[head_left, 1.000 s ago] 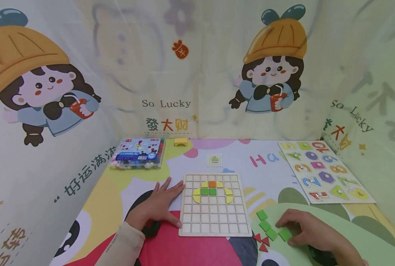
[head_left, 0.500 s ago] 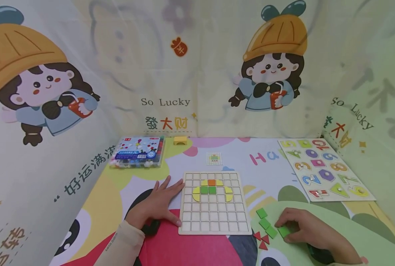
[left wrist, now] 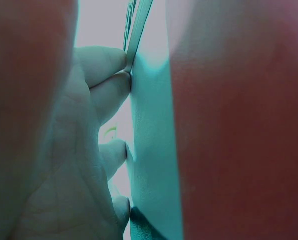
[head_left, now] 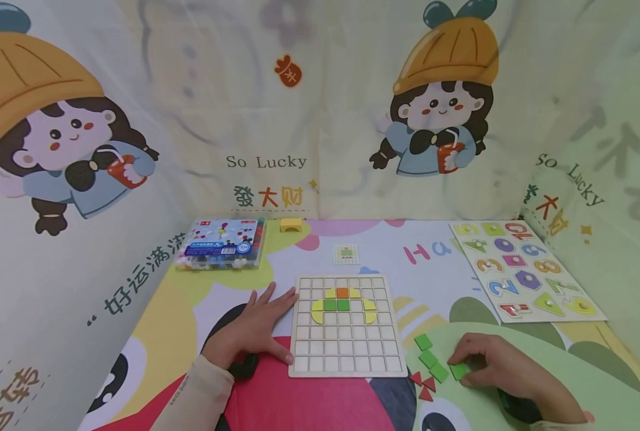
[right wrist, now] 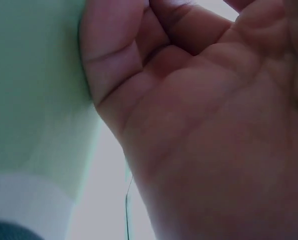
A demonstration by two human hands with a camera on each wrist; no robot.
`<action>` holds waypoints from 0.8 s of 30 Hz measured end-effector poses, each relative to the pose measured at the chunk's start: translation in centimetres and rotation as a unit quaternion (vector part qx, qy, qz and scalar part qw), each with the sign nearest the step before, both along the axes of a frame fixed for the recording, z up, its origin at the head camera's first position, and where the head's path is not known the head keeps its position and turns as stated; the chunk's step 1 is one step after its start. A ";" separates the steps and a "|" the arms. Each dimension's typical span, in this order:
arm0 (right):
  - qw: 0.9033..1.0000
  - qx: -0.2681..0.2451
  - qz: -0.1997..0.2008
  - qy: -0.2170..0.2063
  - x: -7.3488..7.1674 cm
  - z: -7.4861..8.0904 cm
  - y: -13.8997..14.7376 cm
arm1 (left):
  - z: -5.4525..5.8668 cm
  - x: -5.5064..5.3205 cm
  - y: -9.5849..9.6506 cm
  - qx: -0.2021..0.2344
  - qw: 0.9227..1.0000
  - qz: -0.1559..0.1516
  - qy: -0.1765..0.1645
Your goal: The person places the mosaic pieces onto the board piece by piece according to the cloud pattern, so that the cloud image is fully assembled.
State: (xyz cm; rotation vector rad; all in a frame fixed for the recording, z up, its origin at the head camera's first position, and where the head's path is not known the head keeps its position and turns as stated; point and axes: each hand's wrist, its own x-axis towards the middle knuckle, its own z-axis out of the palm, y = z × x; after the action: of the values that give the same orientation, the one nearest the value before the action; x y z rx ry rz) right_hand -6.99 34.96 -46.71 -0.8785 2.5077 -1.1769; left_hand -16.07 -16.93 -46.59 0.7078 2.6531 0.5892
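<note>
My left hand lies spread beside the wooden grid board, its thumb and fingertips at the board's left edge. Yellow quarter-round tiles form an arch in the board's upper half. Two green squares and an orange square sit among them. On the right, my right hand pinches a green square tile between thumb and fingers, low over the table. Several loose green squares and red triangles lie between that hand and the board. In the right wrist view, the curled fingers hide the tile.
Behind the board lies a small pattern card. A boxed set and a yellow arch block stand at the back left. On the right is a number puzzle board. Printed cloth walls enclose the table.
My right thumb and fingers have closed in on the nearest green square, which has shifted slightly. The left hand stays at the board's edge. The head view has tilted down a little.
</note>
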 end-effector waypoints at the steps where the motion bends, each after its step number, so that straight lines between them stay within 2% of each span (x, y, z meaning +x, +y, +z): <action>1: 1.000 0.000 -0.002 0.001 -0.1 0.0 0.0 | 0.1 0.0 0.0 0.000 1.000 0.000 -0.001; 9: 1.000 0.005 -0.018 0.014 -0.3 0.1 -0.7 | 0.6 0.2 -0.1 -0.001 1.000 0.003 0.001; 14: 0.998 0.000 -0.035 0.051 -0.3 -0.5 -0.9 | 0.6 0.2 -0.2 0.001 1.000 0.001 -0.001; 19: 0.992 -0.007 -0.079 0.096 -0.3 -0.6 -1.2 | 0.1 0.1 -0.2 0.001 1.000 -0.002 -0.002; 24: 0.981 0.029 -0.138 0.132 -0.8 0.5 -1.8 | -0.1 0.0 -0.1 0.004 1.000 0.000 -0.005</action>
State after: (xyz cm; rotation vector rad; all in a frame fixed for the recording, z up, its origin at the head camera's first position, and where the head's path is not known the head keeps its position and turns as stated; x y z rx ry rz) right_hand -7.75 33.17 -46.24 -0.7305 2.9425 -1.1189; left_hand -16.04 -17.01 -46.71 0.7045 2.6427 0.6016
